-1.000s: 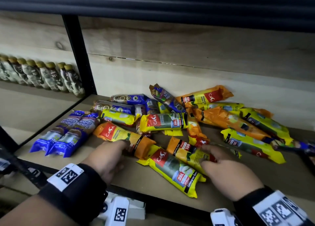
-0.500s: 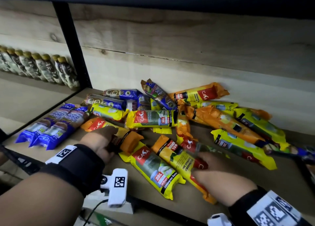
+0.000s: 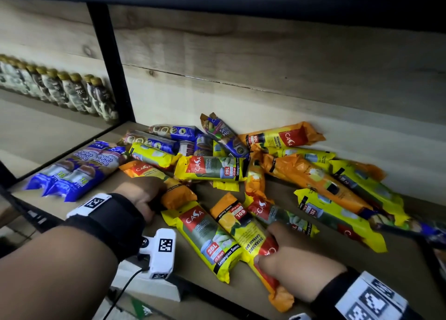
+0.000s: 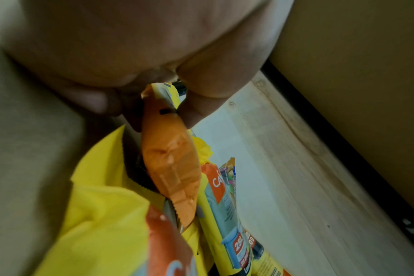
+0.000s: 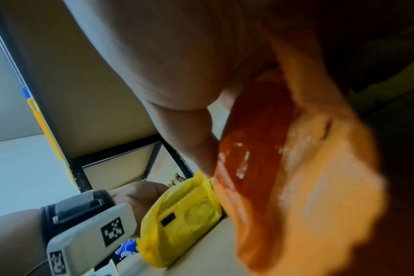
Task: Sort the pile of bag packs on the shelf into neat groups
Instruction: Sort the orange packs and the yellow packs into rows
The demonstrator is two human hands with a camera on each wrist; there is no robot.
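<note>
Both hands are clamped on orange packs at the front of the shelf point(image 3: 60, 207). Her or his left hand point(image 3: 142, 194) has its fingers curled over the middle of an orange CASA pack point(image 3: 178, 194); from the left wrist camera the thumb and fingers pinch that pack's neck point(image 4: 170, 149), and its crimped orange end hangs away from the palm over yellow wrappers. The right hand point(image 3: 294, 254) grips the near end of a second orange pack point(image 3: 243, 228), the one marked 60L with a lemon printed on it; its orange tail sticks out past the wrist, toward the shelf's front edge. From the right wrist the same pack point(image 5: 284, 149) fills the view, blurred, with the thumb pressed along its side.

Between the two grips lies a yellow 25L pack point(image 3: 207, 237), flat on the board, touching the lemon pack along its length. Just beyond the left hand's knuckles sits another yellow 25L pack point(image 3: 212, 169), crosswise. Further back, against the wooden back wall, the rest of the pile point(image 3: 313, 175) is a jumble of orange, yellow and blue packs overlapping each other. Off to the outside of the left hand, two blue packs point(image 3: 72, 172) lie side by side, parallel and apart from the heap. Beyond the black upright, on the neighbouring shelf, stands a row of bottles point(image 3: 60, 90).
</note>
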